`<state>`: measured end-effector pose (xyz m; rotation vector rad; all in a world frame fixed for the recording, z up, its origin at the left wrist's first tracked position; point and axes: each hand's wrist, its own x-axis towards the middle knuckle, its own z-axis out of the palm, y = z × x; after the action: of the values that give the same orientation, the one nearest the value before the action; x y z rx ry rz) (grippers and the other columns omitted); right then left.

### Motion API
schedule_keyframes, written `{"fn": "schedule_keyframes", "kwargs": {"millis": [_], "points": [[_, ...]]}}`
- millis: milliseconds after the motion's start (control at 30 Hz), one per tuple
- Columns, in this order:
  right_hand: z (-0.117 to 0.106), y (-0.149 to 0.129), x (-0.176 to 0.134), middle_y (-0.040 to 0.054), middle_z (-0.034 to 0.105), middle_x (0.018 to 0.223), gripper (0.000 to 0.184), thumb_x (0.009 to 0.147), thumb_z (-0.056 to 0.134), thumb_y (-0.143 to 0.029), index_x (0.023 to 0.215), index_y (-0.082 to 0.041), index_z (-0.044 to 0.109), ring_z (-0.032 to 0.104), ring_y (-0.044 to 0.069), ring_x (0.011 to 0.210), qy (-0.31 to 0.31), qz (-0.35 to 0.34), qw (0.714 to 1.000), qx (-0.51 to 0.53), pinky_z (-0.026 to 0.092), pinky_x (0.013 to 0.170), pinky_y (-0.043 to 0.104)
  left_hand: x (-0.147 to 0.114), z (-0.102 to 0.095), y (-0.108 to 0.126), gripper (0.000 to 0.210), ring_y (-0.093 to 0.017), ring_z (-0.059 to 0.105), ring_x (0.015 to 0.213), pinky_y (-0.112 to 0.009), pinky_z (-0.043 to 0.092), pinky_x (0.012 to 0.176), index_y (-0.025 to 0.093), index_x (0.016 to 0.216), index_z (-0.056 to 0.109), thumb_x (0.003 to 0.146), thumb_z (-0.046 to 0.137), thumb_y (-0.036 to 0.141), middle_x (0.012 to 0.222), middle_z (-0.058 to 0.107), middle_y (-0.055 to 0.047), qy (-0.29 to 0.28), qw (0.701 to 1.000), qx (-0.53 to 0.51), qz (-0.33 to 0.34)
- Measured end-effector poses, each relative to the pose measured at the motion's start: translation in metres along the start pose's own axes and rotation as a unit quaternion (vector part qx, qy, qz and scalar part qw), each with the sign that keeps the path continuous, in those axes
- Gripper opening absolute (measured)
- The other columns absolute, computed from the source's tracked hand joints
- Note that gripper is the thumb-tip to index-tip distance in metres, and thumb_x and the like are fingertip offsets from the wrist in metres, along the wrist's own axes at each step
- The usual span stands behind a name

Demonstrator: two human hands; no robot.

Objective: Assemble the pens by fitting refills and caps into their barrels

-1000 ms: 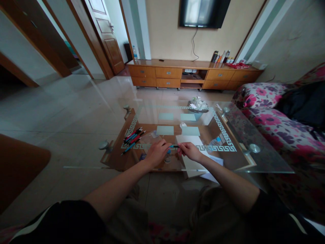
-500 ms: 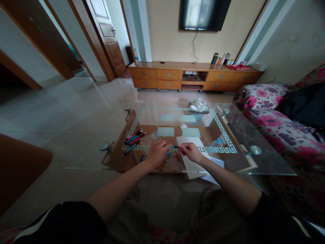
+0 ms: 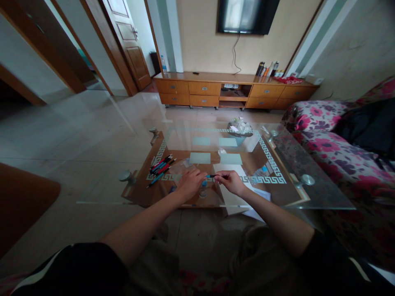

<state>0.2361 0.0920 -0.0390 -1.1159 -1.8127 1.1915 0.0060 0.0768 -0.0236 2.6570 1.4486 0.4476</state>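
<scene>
Over the glass table, my left hand (image 3: 190,183) and my right hand (image 3: 231,182) hold a slim blue-and-black pen (image 3: 211,176) between them. My left fingers are closed round its blue end, while a fingertip pinch of my right hand grips the dark end. Most of the pen's length is hidden by the fingers. Left of my left hand lies a loose pile of pens (image 3: 161,167), black, red and blue. A clear crumpled plastic wrapper (image 3: 182,165) sits between the pile and that hand.
A glass coffee table (image 3: 327,197) has a white box (image 3: 231,201) and papers under my right forearm. Small bottles (image 3: 203,190) with blue caps show near my hands and at the right. Farther back is a basket (image 3: 240,133) of crumpled plastic. A flowered sofa (image 3: 327,144) stands right.
The whole view has shifted slightly. My right hand has turned a little at the pen, and more of its dark part shows between the hands. Both hands keep their grip.
</scene>
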Motion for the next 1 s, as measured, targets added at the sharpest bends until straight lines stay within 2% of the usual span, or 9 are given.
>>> {"fn": "schedule_keyframes", "kwargs": {"millis": [133,200,333,467,567,633,700,867,1000], "points": [[0.002,0.006,0.002,0.0043,0.070,0.084,0.041,0.077,0.072,-0.053,0.097,-0.018,0.070,0.062,0.016,0.073,0.040,0.023,0.998,0.045,0.048,0.067,0.027,-0.003,0.002,-0.001,0.032,-0.020,0.057,0.095,-0.033,0.040,0.083,0.025,0.118,0.063,0.102,0.037,0.036,0.100,0.062,-0.006,0.004,1.000,-0.019,-0.008],[0.003,0.007,0.003,0.0040,0.070,0.081,0.045,0.082,0.064,-0.058,0.101,-0.017,0.067,0.061,0.015,0.068,0.041,0.049,0.996,0.061,0.048,0.063,0.027,-0.004,0.002,0.000,0.032,-0.020,0.057,0.094,-0.033,0.040,0.084,0.025,0.118,0.063,0.102,0.037,0.036,0.101,0.061,-0.005,0.007,1.000,-0.027,-0.009],[0.000,0.000,0.001,0.0029,0.062,0.060,0.059,0.092,0.041,-0.065,0.069,-0.017,0.065,0.054,0.013,0.055,0.009,0.097,0.994,0.041,0.044,0.057,0.026,-0.004,-0.002,0.002,0.033,-0.020,0.057,0.095,-0.032,0.041,0.084,0.024,0.118,0.062,0.103,0.035,0.036,0.103,0.061,-0.005,0.015,0.999,-0.034,-0.019],[-0.001,-0.005,0.001,0.0013,0.060,0.061,0.053,0.088,0.050,-0.064,0.067,-0.017,0.063,0.051,0.012,0.054,0.013,0.090,0.995,0.045,0.042,0.056,0.026,-0.003,-0.002,0.002,0.033,-0.020,0.058,0.093,-0.032,0.041,0.083,0.024,0.115,0.063,0.103,0.035,0.036,0.100,0.061,-0.005,0.016,0.999,-0.028,-0.026],[-0.001,-0.003,0.002,0.0016,0.064,0.073,0.040,0.078,0.067,-0.057,0.085,-0.017,0.067,0.054,0.013,0.061,0.023,0.068,0.995,0.071,0.044,0.059,0.026,-0.003,0.000,0.000,0.033,-0.020,0.058,0.093,-0.032,0.041,0.082,0.024,0.116,0.063,0.103,0.036,0.036,0.099,0.061,-0.005,0.015,0.999,-0.026,-0.034],[0.000,-0.001,0.001,0.0013,0.066,0.080,0.043,0.072,0.075,-0.051,0.098,-0.018,0.066,0.055,0.013,0.064,0.033,0.062,0.994,0.089,0.045,0.060,0.026,-0.003,0.001,-0.001,0.032,-0.020,0.058,0.095,-0.032,0.041,0.083,0.025,0.118,0.063,0.102,0.037,0.036,0.101,0.061,-0.005,0.017,0.999,-0.030,-0.037],[-0.001,0.000,0.001,0.0008,0.065,0.079,0.043,0.075,0.072,-0.053,0.098,-0.018,0.064,0.054,0.012,0.060,0.038,0.079,0.991,0.096,0.044,0.057,0.025,-0.004,0.001,-0.001,0.030,-0.020,0.058,0.097,-0.033,0.041,0.085,0.025,0.118,0.062,0.102,0.039,0.035,0.103,0.061,-0.005,0.022,0.998,-0.038,-0.037],[-0.003,-0.001,0.001,0.0005,0.058,0.062,0.051,0.091,0.046,-0.061,0.070,-0.017,0.061,0.050,0.011,0.054,0.005,0.088,0.996,0.035,0.041,0.053,0.025,-0.003,-0.002,0.000,0.029,-0.020,0.057,0.098,-0.033,0.041,0.086,0.025,0.118,0.062,0.102,0.039,0.034,0.104,0.061,-0.005,0.023,0.998,-0.049,-0.029],[-0.002,0.004,0.002,0.0017,0.063,0.074,0.040,0.081,0.065,-0.057,0.089,-0.018,0.064,0.056,0.013,0.062,0.039,0.043,0.998,0.027,0.046,0.059,0.026,-0.004,-0.001,0.000,0.028,-0.020,0.058,0.098,-0.034,0.041,0.087,0.024,0.116,0.062,0.102,0.040,0.032,0.105,0.061,-0.005,0.020,0.998,-0.045,-0.034]]}}
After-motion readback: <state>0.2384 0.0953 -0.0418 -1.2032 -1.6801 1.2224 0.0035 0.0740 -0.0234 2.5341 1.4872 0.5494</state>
